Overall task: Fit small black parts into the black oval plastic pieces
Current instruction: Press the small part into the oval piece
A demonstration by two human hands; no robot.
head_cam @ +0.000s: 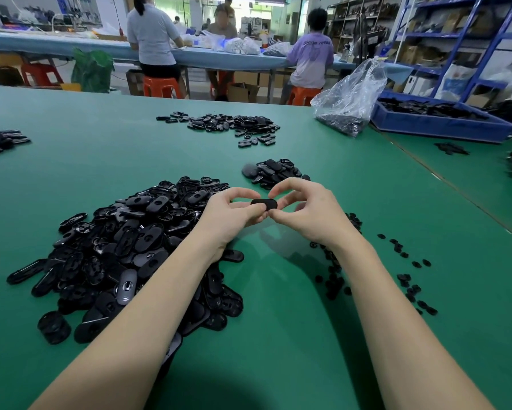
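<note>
both hands meet above the green table point(278, 335), near centre. left hand point(229, 216) grips one black oval piece point(264, 204) at its left end with thumb and curled fingers; right hand point(306, 210) pinches the right end of the same piece, fingers curled over it. piece is held off the table, long side roughly level. cannot tell if a small part is already in it.

big pile of oval pieces point(124, 250) lies near left, partly under the left forearm. far centre, a flatter spread of ovals point(234, 125). blue tray point(438, 125) far right holds black parts. clear plastic bag point(349, 99) just left of the tray, dark parts at its bottom. smaller heap of ovals point(274, 173) just beyond the hands. small black parts point(408, 279) scattered near right, beside the right forearm.
</note>
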